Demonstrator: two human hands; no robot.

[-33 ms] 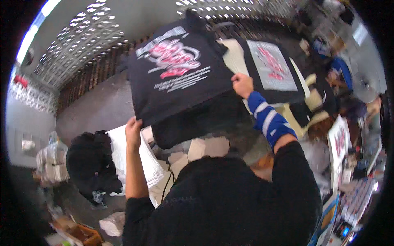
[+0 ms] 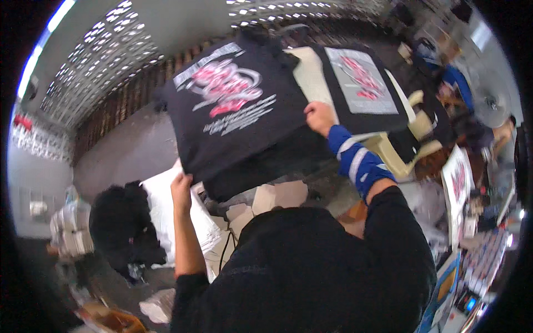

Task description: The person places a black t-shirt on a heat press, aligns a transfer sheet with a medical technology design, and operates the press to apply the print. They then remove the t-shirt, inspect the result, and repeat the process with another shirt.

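Note:
A black T-shirt point(image 2: 244, 136) with a red and white print is stretched out in front of me. My left hand point(image 2: 181, 190) pinches its near left corner. At the hem's right end, my right hand point(image 2: 320, 117), below a blue sleeve band with pale stripes, is closed on the cloth. More black fabric point(image 2: 261, 175) hangs below the hem; whether it belongs to the same shirt I cannot tell. To the right, another black shirt point(image 2: 338, 83) lies on a pale board, a grey printed sheet point(image 2: 366, 83) on its front.
A stack of white sheets point(image 2: 191, 222) sits beside my left forearm, next to a black cloth heap point(image 2: 119, 222). Cardboard pieces point(image 2: 277, 197) lie below the shirt. A cream-coloured board point(image 2: 383, 150) is right of my blue sleeve band. Cluttered shelves and a fan point(image 2: 491, 105) stand far right.
My left hand has come slightly nearer to me with the shirt corner. My right hand has shifted a little left. Both keep hold of the T-shirt, and the whole view has tilted slightly.

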